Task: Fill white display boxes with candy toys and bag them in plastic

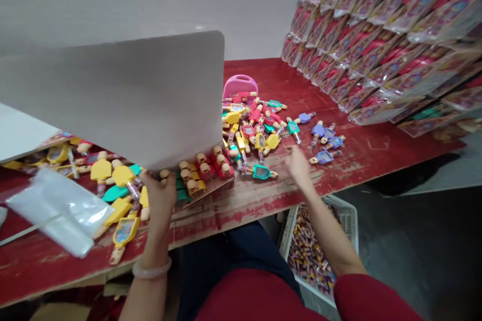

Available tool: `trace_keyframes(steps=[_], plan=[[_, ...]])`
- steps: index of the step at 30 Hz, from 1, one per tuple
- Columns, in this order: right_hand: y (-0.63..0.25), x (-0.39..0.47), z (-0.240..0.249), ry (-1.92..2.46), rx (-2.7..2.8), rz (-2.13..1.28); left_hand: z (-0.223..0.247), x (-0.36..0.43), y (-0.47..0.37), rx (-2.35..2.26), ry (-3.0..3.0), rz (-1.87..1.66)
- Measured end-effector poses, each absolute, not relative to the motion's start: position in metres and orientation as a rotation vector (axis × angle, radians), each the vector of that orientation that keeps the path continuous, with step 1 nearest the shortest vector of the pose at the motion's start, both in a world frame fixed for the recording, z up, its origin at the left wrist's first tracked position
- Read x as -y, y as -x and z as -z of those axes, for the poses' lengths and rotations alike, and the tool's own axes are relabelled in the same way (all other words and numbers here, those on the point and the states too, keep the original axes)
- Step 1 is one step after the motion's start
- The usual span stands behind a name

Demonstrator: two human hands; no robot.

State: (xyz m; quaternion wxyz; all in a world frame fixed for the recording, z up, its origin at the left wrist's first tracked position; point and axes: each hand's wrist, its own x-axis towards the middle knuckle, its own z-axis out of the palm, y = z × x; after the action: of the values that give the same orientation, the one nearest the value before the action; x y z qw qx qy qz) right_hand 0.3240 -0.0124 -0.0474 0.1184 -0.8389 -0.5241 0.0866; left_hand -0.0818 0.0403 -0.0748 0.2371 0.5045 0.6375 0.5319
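A display box (211, 189) with a tall, raised grey-white cardboard lid (158, 95) stands at the table's front. Small toys with round beige tops sit in it in rows: green at the left, yellow in the middle, red at the right. My left hand (161, 193) is closed around the box's left end, beside the green toys. My right hand (297, 164), smeared by motion, is over the table right of the box. A teal toy (261, 171) with a clear tube lies near it. What its fingers do is unclear.
Loose yellow, red, teal and purple toys (259, 128) are heaped behind the box, near a pink plastic piece (240, 85). More toys and clear plastic bags (62, 208) lie left. Stacked packages (387, 35) rise at right. A white crate (348, 225) of small pieces stands below.
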Motion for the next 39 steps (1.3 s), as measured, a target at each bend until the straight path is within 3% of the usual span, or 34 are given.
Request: trace_keyframes(steps=[2, 5, 8, 11, 15, 19, 25, 36, 39], plan=[[-0.391, 0.017, 0.048, 2.644, 1.413, -0.045, 0.071, -0.038, 0.079, -1.799, -1.358, -1.447], [-0.450, 0.030, 0.055, 2.669, 1.585, -0.099, 0.064, -0.034, 0.073, -1.859, -1.312, -1.468], [-0.454, 0.047, 0.060, 2.561, 1.829, -0.228, 0.058, -0.028, 0.066, -1.883, -1.300, -1.480], [-0.407, 0.066, 0.044, 2.218, 1.880, -0.260, 0.055, -0.027, 0.061, -1.864, -1.330, -1.469], [-0.282, 0.086, 0.019, 1.597, 1.848, -0.369, 0.053, -0.028, 0.059, -1.820, -1.315, -1.475], [-0.172, 0.070, 0.039, 1.372, 1.870, -0.324, 0.054, -0.025, 0.058, -1.771, -1.321, -1.481], [-0.149, 0.049, 0.075, 1.350, 1.957, -0.353, 0.054, -0.025, 0.054, -1.747, -1.316, -1.519], [-0.105, 0.021, 0.061, 1.977, 1.827, -0.402, 0.052, -0.025, 0.055, -1.729, -1.298, -1.509], [-0.113, 0.019, 0.049, 1.885, 1.872, -0.382, 0.051, -0.024, 0.055, -1.734, -1.306, -1.509]])
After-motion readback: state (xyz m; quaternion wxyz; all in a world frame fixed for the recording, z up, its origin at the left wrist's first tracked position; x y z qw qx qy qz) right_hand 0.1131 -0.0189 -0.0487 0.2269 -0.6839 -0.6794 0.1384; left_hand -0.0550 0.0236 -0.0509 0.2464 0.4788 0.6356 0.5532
